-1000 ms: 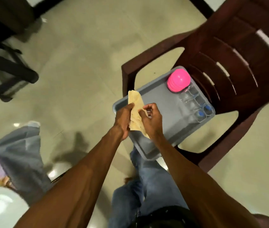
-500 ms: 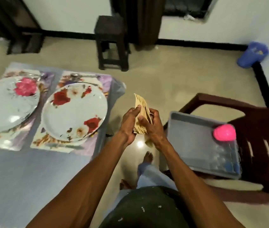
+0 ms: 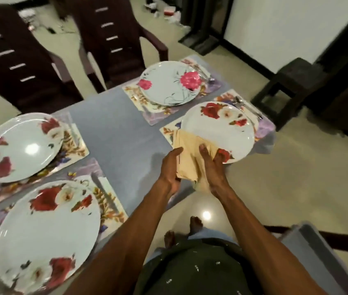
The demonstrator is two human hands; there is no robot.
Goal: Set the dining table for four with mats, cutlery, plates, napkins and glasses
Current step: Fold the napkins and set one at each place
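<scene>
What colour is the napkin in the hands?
Light tan, plain with no pattern; the napkin shows only in the head view.

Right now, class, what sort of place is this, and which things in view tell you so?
Most likely a home dining room: a table laid with four floral plates on mats, dark plastic armchairs drawn up beside it, and a tiled floor.

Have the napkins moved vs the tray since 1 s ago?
Yes. The napkins, then over the tray, are now away from it at the near plate, held in both hands.
</scene>
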